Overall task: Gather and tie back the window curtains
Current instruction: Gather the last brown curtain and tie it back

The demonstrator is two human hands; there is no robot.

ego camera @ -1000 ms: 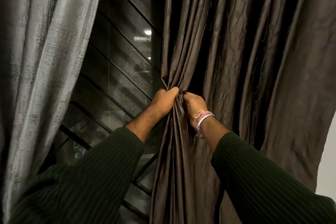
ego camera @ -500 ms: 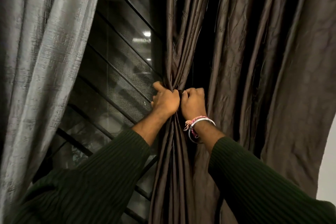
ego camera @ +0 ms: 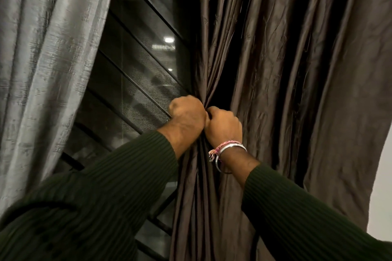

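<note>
A dark brown curtain (ego camera: 286, 70) hangs on the right and fills most of that side. Its left edge is bunched into tight folds at mid-height. My left hand (ego camera: 186, 116) grips those folds from the window side, fist closed. My right hand (ego camera: 224, 125) grips the same bunch right beside it, knuckles touching the left hand; its wrist wears a metal bangle and a pink thread. A light grey curtain (ego camera: 48, 59) hangs loose on the left, untouched. My fingertips are hidden in the fabric.
Between the two curtains shows the dark window (ego camera: 137, 74) with black slanted bars and a mesh screen, with lamp reflections in the glass. A pale wall (ego camera: 381, 176) shows at the far right edge past the brown curtain.
Both hands have closed tighter on the brown curtain's bunched edge and come together. The folds above them are drawn narrower, and more of the window shows.
</note>
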